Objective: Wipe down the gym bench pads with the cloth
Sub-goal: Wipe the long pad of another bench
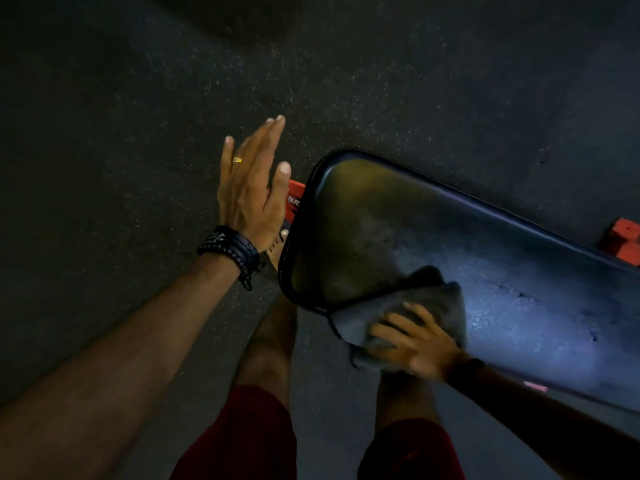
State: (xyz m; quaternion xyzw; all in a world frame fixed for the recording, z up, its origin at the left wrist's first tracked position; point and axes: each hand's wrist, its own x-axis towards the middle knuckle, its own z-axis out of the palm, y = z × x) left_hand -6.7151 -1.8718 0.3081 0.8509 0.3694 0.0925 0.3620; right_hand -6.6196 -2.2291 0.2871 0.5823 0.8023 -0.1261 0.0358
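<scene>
My right hand [415, 344] presses the grey cloth [408, 313] flat on the near edge of the black bench [398, 223] pad, fingers [388, 329] spread over it, the cloth bunched under them. My left hand [251, 192] hovers beside the pad's end, fingers straight, holding nothing.

It is dim here; the floor [138, 116] goes near black toward the corners, and its speckles show only in the middle. A cold bluish sheen lies on the pad [502, 306] at its right part, so the light comes perhaps from the right. The pad's near end has a dull yellowish cast. My left hand [251, 188] is fairly sharp and warmly lit. My right hand [417, 344] and the cloth [436, 292] are smeared by blur. Straight lines bow at the edges.
</scene>
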